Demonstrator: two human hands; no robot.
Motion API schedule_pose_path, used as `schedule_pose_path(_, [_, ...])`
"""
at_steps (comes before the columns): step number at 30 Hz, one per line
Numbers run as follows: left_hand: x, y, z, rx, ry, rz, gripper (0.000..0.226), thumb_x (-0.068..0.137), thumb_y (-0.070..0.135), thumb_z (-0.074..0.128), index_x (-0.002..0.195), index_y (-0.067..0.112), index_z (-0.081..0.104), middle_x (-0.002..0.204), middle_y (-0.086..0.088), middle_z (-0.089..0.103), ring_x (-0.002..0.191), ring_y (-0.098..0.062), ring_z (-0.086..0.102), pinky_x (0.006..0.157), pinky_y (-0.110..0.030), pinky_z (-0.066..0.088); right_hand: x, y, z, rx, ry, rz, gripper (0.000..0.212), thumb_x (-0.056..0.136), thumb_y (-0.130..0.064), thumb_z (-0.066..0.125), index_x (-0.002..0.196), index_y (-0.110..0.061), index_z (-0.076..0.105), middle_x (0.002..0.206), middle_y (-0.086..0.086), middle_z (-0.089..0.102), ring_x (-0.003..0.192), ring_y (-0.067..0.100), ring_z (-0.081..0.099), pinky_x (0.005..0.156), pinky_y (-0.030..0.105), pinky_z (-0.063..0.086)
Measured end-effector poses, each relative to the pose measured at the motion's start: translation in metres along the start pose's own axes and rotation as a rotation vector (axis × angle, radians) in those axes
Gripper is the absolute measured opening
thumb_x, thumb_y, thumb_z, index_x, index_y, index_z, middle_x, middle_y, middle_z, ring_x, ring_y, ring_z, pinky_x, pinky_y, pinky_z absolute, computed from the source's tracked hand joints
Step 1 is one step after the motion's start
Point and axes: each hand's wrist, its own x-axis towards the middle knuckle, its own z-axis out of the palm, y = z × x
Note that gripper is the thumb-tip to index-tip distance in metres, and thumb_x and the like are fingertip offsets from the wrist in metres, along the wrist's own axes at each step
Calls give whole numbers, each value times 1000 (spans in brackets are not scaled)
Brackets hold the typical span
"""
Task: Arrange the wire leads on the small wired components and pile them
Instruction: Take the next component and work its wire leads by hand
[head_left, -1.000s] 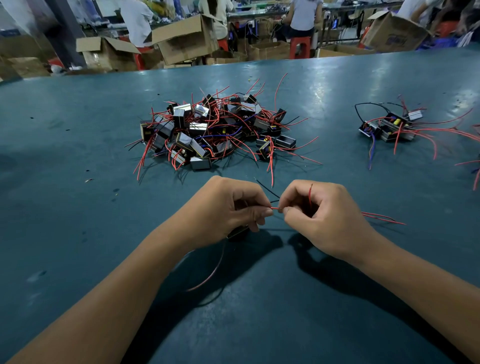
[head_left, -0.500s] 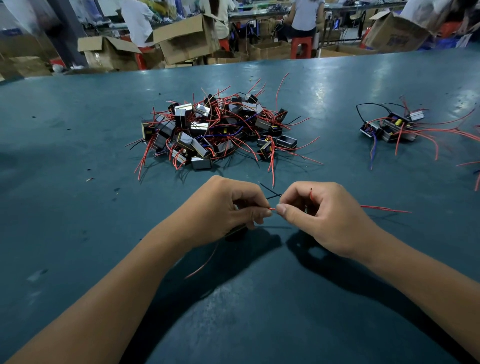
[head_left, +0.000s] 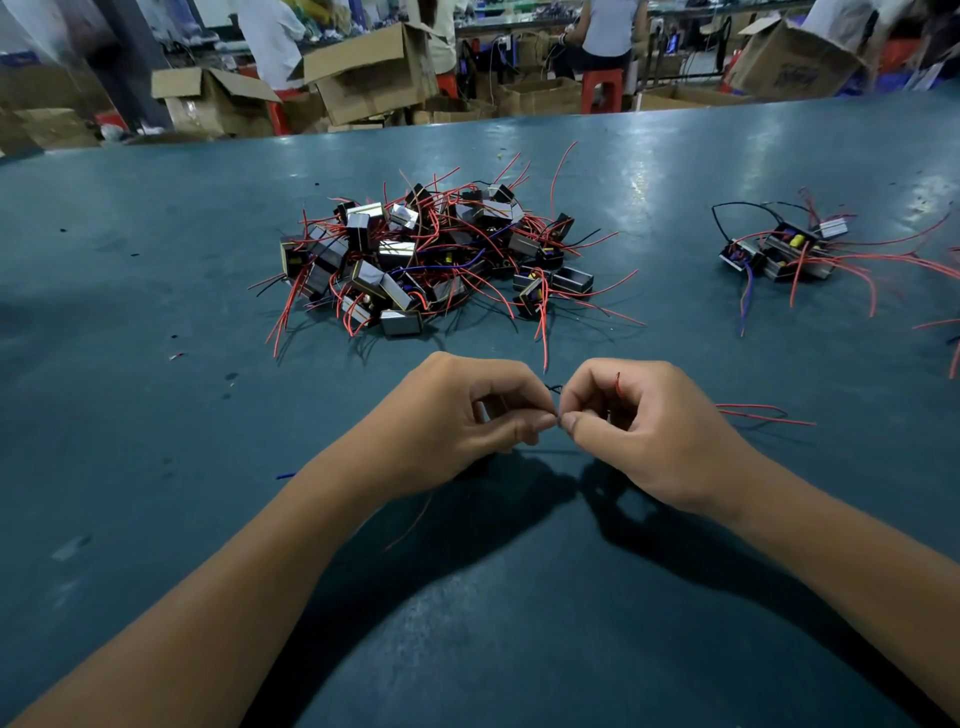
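My left hand (head_left: 467, 415) and my right hand (head_left: 639, 426) meet fingertip to fingertip over the table, both pinching thin wire leads (head_left: 557, 413) of one small component. The component itself is mostly hidden under my left hand. A red lead (head_left: 758, 413) trails out to the right of my right hand, and another red lead (head_left: 410, 525) hangs below my left wrist. A big tangled heap of small wired components (head_left: 431, 260) lies straight ahead. A smaller pile of components (head_left: 779, 249) with leads stretched rightward sits at the right.
The teal table (head_left: 156, 415) spreads wide around my arms. A short blue wire scrap (head_left: 284, 475) lies left of my left forearm. Cardboard boxes (head_left: 363, 73) and people stand beyond the far edge.
My hands have drawn closer together until the thumbs nearly touch. The short stretch of red lead between them is gone from sight. The red lead at the right has shifted slightly.
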Motion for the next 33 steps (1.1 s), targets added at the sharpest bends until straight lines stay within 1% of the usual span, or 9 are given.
schedule_pose_path(4, [0, 0, 1, 73, 9, -6, 4, 94, 25, 70, 91, 23, 70, 75, 14, 70, 65, -15, 66, 61, -35, 53, -3, -2, 1, -115, 17, -52, 15, 78, -10, 65, 70, -21, 60, 53, -13, 49, 49, 4, 41, 50, 11, 32])
schedule_pose_path(8, [1, 0, 3, 162, -3, 6, 4, 95, 27, 67, 91, 26, 69, 72, 19, 68, 64, -5, 63, 61, -29, 50, -3, -5, 2, -288, 42, -123, 11, 75, -12, 64, 70, -20, 57, 55, -9, 50, 55, 9, 45, 54, 14, 34])
schedule_pose_path(10, [0, 0, 2, 179, -6, 14, 5, 94, 30, 65, 91, 28, 68, 72, 20, 67, 64, -2, 62, 61, -29, 49, -4, -5, 1, -280, 33, -127, 9, 74, -16, 62, 70, -22, 57, 55, -10, 49, 55, 8, 45, 55, 13, 33])
schedule_pose_path(15, [-1, 1, 0, 105, -15, -3, 5, 95, 32, 65, 90, 32, 67, 74, 18, 69, 64, -11, 64, 59, -21, 46, -3, -3, -3, -177, -1, -146, 9, 77, -13, 64, 73, -19, 60, 57, -13, 50, 53, 5, 46, 55, 9, 32])
schedule_pose_path(19, [-1, -1, -1, 89, -9, -13, 6, 95, 30, 66, 91, 26, 69, 74, 17, 70, 63, -10, 64, 60, -25, 50, -3, -2, -4, -192, 1, -168, 9, 79, -9, 67, 75, -16, 64, 59, -14, 53, 55, 1, 49, 56, 6, 32])
schedule_pose_path(23, [-1, -1, 1, 100, -13, 4, 8, 95, 29, 66, 93, 23, 70, 74, 16, 70, 64, -9, 64, 59, -21, 48, -3, -4, -2, -193, 16, -155, 7, 76, -11, 64, 72, -17, 62, 59, -12, 53, 54, 2, 49, 55, 6, 32])
schedule_pose_path(28, [0, 1, 1, 170, 0, 22, 4, 95, 24, 69, 93, 20, 71, 70, 17, 68, 61, 4, 57, 60, -16, 40, -4, -5, 0, -272, 44, -158, 9, 75, -16, 63, 71, -23, 58, 58, -11, 52, 56, 11, 49, 54, 15, 36])
schedule_pose_path(31, [0, 1, 0, 181, -12, 24, 6, 95, 24, 68, 92, 19, 71, 70, 16, 68, 60, 4, 56, 60, -14, 38, -5, -6, 1, -348, 43, -178, 9, 75, -18, 63, 72, -24, 57, 60, -12, 52, 60, 14, 51, 57, 23, 40])
schedule_pose_path(33, [-1, 0, 0, 174, -19, 28, 7, 95, 25, 67, 92, 19, 71, 71, 15, 69, 60, 4, 57, 59, -14, 38, -5, -5, -1, -338, 30, -181, 8, 76, -18, 62, 72, -23, 57, 59, -12, 51, 59, 12, 50, 56, 21, 39])
